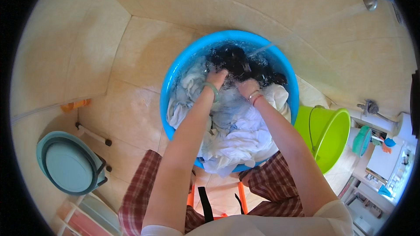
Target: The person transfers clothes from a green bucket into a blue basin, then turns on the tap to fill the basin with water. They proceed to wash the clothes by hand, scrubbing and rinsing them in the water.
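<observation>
Left hand (217, 78) and right hand (248, 88) are reaching into a blue tub (165, 98) beside dark cloth (233, 57). Whether fingers (224, 73) are gripping cannot be determined.

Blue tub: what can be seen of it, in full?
The blue tub is wide, round, seemingly plastic, with a thick rim. It stands upright on the tiled floor, holding water, dark cloth farther in and white cloth nearer, partly covering the near rim. A water stream enters from the right. Left hand and right hand reach inside. A green bucket stands close beside it.
</observation>
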Tool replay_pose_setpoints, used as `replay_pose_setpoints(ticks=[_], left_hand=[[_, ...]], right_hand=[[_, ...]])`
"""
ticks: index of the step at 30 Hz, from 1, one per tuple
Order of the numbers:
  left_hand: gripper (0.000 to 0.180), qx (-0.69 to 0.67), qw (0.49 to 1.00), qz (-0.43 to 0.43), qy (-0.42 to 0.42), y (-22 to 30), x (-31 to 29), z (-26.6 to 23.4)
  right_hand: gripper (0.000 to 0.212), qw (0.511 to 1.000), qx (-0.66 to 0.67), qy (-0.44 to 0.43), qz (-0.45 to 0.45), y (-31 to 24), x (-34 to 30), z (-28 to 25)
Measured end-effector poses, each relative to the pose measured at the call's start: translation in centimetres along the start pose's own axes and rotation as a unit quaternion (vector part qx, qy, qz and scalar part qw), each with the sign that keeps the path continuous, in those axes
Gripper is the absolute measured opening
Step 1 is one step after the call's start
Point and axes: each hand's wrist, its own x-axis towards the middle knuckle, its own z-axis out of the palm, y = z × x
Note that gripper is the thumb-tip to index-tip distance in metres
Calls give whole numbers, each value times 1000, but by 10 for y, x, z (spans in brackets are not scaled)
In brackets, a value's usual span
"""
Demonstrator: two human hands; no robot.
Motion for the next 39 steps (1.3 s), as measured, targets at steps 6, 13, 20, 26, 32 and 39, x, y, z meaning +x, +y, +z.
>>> replay_pose_setpoints(ticks=[6, 13, 20, 26, 32, 39], left_hand=[[31, -514, 769, -230, -303, 52, -33, -10], [29, -457, 833, 100, -296, 64, -88, 1], [28, -511, 824, -72, -234, 78, -99, 17], [27, -214, 973, -87, 9, 61, -98, 24], [48, -141, 988, -61, 31, 63, -108, 31], [81, 244, 968, 15, -62, 56, -91, 11]], right_hand=[[25, 797, 151, 483, -328, -13, -136, -25], [33, 789, 93, 477, -376, -30, -202, -6], [18, 732, 165, 581, -316, -35, -186, -18], [11, 768, 310, 507, -239, -3, -137, -1], [33, 859, 315, 395, -80, 39, -114, 14], [42, 873, 170, 430, -154, 50, -141, -8]])
